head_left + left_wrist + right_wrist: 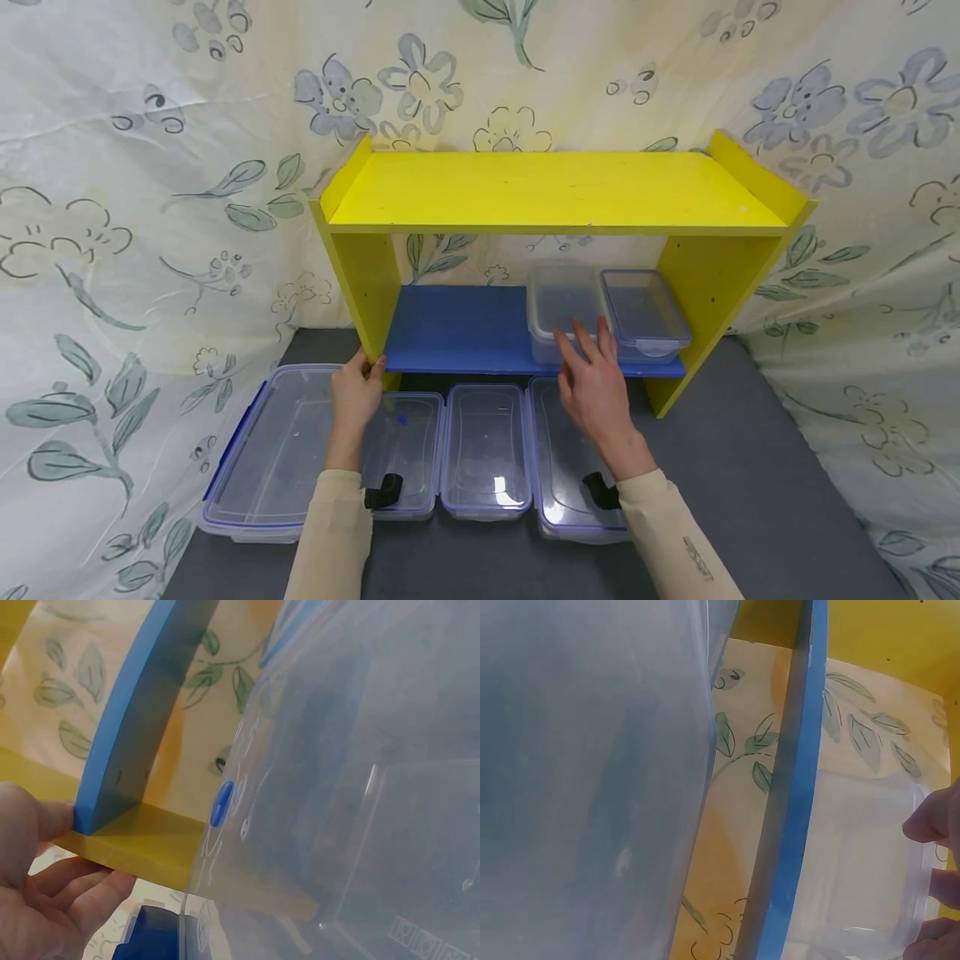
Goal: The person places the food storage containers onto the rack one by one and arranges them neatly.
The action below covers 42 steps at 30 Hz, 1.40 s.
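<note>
A yellow shelf unit [555, 192] with a blue lower board [465, 325] stands against the patterned cloth. My left hand [356, 396] grips its left side panel where the blue board meets it. The left wrist view shows that thumb [56, 819] by the blue board's edge and the fingers beneath the yellow panel [142, 851]. On the blue board, toward the right, sits a clear plastic food container [562, 296] with a whitish lid. My right hand [596, 387] touches its front top edge, fingers spread. Close beside it is a food container with a blue-rimmed lid [647, 308].
Below the blue board, several clear lidded containers stand in a row on the dark table [750, 500]: a large one [273, 450] at left, a small one [487, 450] in the middle, another [562, 492] under my right arm. Floral cloth [150, 250] hangs behind and at both sides.
</note>
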Tool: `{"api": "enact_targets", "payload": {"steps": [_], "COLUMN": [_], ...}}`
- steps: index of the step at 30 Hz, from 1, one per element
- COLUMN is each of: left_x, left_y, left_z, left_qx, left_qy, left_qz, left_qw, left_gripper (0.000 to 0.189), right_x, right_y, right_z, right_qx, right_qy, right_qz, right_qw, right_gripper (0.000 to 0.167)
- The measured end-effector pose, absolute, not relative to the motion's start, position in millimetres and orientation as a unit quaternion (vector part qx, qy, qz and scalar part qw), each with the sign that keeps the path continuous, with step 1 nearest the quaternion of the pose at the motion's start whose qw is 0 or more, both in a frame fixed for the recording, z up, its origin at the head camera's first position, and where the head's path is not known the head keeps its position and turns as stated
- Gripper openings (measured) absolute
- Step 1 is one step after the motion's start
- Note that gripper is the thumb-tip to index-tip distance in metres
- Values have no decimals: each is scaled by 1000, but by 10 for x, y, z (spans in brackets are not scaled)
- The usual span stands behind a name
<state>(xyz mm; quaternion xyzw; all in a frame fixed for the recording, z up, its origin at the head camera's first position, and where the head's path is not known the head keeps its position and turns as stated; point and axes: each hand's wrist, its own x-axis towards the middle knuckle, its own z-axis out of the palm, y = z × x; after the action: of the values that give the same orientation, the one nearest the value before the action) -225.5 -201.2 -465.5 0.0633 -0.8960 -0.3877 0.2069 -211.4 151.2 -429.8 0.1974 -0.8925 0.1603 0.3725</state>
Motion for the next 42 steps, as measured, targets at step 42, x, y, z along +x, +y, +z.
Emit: {"api": "enact_targets", "payload": {"steps": [42], "left_x": [-2260], "left_y": [-2008], "left_z": [-4676], "left_qx": [65], "left_qy": [-894], "left_qz": [-389], "left_qw": [212], "left_gripper": [15], "right_x": [-1399], "right_y": [2183], "right_z": [-4394], "right_qx": [-41], "right_qy": [-902], "right_qz": [417], "right_qw": [108], "right_gripper": [46]}}
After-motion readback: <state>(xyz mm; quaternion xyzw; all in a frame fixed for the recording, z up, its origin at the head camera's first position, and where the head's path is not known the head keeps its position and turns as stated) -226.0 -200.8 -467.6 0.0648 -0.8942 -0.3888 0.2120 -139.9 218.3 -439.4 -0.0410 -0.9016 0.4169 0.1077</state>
